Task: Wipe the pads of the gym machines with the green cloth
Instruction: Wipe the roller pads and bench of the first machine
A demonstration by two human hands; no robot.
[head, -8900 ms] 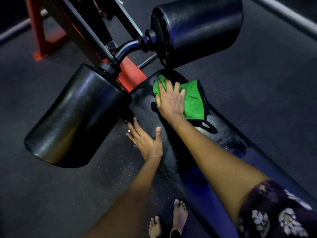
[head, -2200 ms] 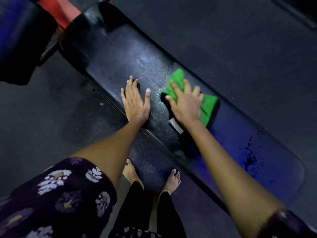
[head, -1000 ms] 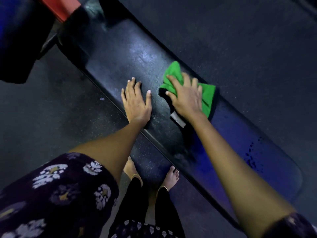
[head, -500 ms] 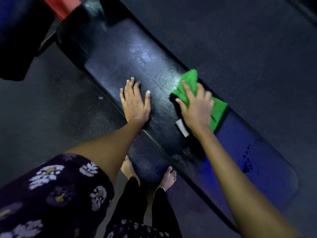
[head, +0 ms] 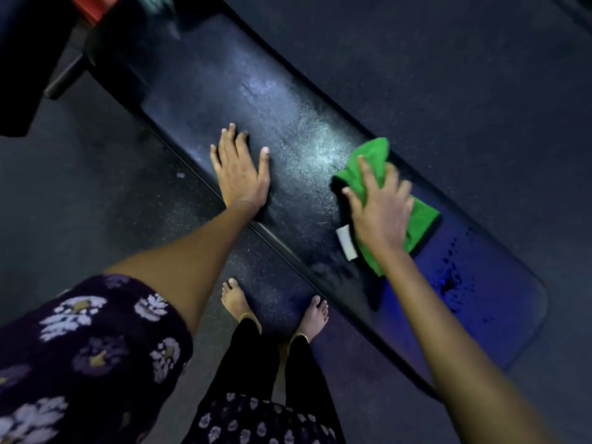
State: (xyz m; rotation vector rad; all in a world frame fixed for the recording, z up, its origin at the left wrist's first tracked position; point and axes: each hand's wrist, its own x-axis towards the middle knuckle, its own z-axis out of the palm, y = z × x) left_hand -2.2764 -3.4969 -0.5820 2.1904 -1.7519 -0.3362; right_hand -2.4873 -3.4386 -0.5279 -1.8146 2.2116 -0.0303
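The green cloth (head: 419, 216) is pressed flat on the bench pad (head: 288, 129) by the right hand (head: 381, 209), fingers apparently spread though blurred. At nine o'clock, the left hand (head: 240, 174) is laid flat near the pad's edge; bare pad stretches toward eleven o'clock.

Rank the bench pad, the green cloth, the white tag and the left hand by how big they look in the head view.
1. bench pad, by far the largest.
2. green cloth and left hand: about alike; the right hand covers much of the cloth, so unsure.
3. white tag, smallest.
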